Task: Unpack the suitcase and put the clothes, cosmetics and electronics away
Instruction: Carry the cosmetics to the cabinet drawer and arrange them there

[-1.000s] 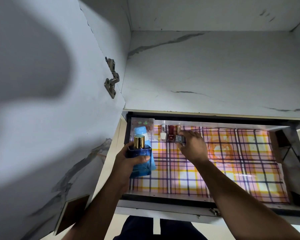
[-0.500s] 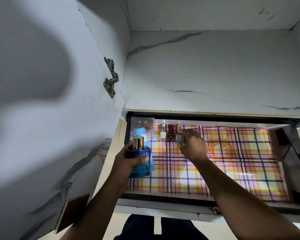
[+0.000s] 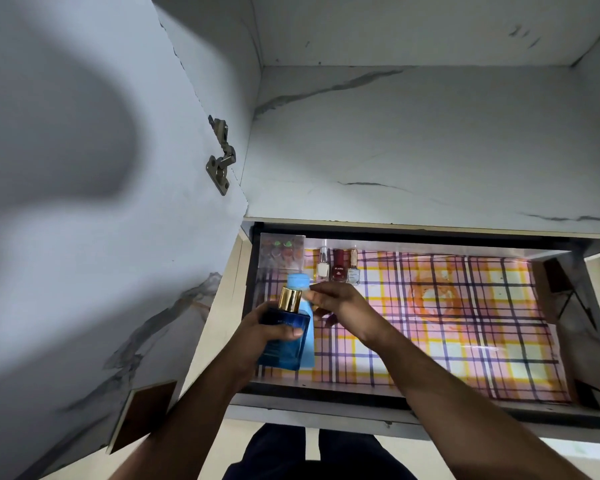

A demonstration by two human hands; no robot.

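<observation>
A dark-blue glass perfume bottle with a gold cap [image 3: 284, 332] and a light-blue plastic bottle [image 3: 303, 306] are gripped together in the left hand [image 3: 257, 332] above the plaid-lined drawer [image 3: 430, 341]. The pale bottle is pinched by the right hand [image 3: 340, 306]; it is best drawn clear slowly, then stood beside the three small nail-polish bottles [image 3: 338, 270].

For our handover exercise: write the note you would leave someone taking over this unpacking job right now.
Left hand grips the dark blue perfume bottle and a light blue bottle behind it, over the open drawer. Right hand reaches toward them; whether it pinches anything is unclear.
Done: three nail polish bottles stand at the drawer's back, beside a clear makeup palette.
Left: set both bottles down in the drawer.
</observation>
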